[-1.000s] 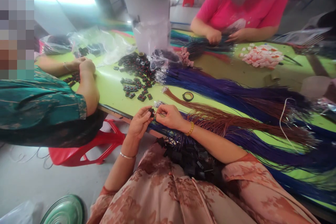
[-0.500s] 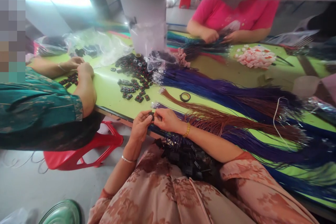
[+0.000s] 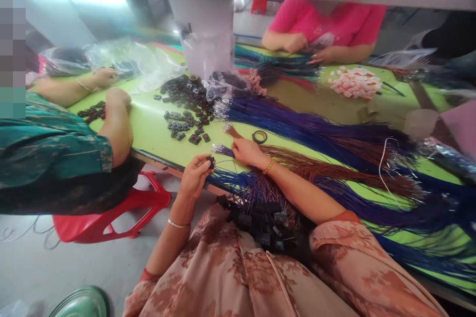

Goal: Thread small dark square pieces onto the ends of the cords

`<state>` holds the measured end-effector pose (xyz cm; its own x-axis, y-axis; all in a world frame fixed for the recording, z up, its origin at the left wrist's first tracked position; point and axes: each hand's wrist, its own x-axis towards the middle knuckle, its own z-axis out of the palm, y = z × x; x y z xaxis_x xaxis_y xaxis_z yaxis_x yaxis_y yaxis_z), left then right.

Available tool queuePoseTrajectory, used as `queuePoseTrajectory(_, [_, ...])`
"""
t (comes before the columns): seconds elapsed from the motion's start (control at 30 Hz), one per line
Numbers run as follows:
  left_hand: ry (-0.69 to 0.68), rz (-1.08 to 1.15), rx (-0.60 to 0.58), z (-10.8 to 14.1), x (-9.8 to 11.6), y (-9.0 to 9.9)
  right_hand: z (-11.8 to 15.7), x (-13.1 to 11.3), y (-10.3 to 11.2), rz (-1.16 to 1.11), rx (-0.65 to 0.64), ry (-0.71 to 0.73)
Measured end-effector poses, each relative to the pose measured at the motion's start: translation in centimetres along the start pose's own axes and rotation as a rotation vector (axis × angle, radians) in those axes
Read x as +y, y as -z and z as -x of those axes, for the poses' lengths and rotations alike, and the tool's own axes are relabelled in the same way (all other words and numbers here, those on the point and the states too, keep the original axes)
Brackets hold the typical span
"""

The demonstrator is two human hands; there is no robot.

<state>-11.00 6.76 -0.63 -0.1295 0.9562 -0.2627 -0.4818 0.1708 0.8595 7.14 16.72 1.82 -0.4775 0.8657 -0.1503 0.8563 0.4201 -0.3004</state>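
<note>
My left hand (image 3: 195,177) pinches a small black plastic connector housing (image 3: 211,162) between thumb and fingers, just off the table's near edge. From the connector a thin dark wire runs right, under my right wrist. My right hand (image 3: 248,151) rests with curled fingers at the terminal ends of the brown wire bundle (image 3: 232,131), close beside the purple wire bundle (image 3: 223,149). What its fingertips hold is hidden. In my lap lies a heap of black connectors (image 3: 266,228) with blue and brown wires trailing from them.
On the green table (image 3: 148,133) are loose black connectors (image 3: 186,94), a roll of black tape (image 3: 259,136), long blue wires (image 3: 297,119) and pale pink connectors (image 3: 355,82). A co-worker in teal (image 3: 59,153) sits left by a red stool (image 3: 111,213); another in pink (image 3: 330,25) works opposite.
My right hand has left the connector and moved up and right to the brown wire ends. My left hand still holds the connector. The left co-worker's hands have parted.
</note>
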Motion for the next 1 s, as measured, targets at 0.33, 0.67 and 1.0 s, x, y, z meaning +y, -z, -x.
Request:
queuePoseTrajectory(0.33, [-0.023,0.054,-0.009,-0.4,-0.4,-0.7,0.6,-0.8,0.2,-0.360,0.196,0.147])
queuePoseTrajectory(0.67, [-0.028,0.115,-0.054,-0.6,-0.8,-1.8,2.2,-2.3,-0.7,-0.766,0.211,0.237])
queuePoseTrajectory(1.0, [-0.005,0.203,-0.087,-0.6,-1.1,-2.0,2.9,-2.3,-1.1,-0.653,0.272,0.211])
